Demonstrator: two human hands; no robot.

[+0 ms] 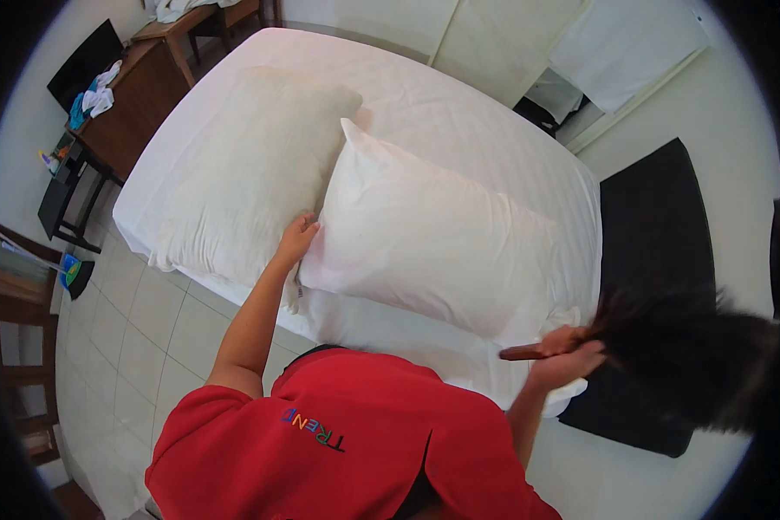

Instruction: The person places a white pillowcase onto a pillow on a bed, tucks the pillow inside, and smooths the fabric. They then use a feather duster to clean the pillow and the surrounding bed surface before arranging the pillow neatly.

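My right hand [564,364] is closed around the brown handle [521,352] of a feather duster. Its dark feathers [682,357] are blurred and reach out to the right over a black headboard-like panel. My left hand [299,237] rests at the near left edge of a white pillow [435,240], in the gap beside a cream pillow [247,169]. Whether its fingers pinch the pillow's edge is not clear. Both pillows lie on a bed with a white fitted sheet [455,104]. The white pillow overlaps the cream one's side.
A wooden cabinet [140,104] at the back left bears a dark flat screen [86,65] and crumpled cloths [99,94]. Left of the bed are a small black table [62,201], a broom and blue dustpan [73,273] on the tiled floor [136,331]. The black panel [656,227] borders the bed's right end.
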